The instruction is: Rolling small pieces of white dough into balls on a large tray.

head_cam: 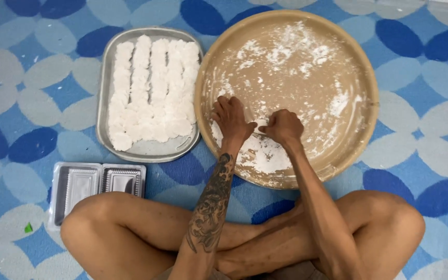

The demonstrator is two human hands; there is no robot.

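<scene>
Both hands work inside the large round tan tray [361,62], low on its near side, close together over a patch of white floury dough [257,155]. The left hand [231,118] lies with fingers spread and bent, pressing down on the floury surface, likely to steady or gather the material. The right hand [284,126] is curled into a loose fist, and it seems to pinch a small white bit between itself and the left; what exactly it grips is too small to tell. Just left of the left hand sits a metal tray [146,150] with rows of white shaped pieces [151,88], kept within easy reach. Nearer the left knee lies a clear plastic container [97,184] on the blue patterned floor mat [27,103].
</scene>
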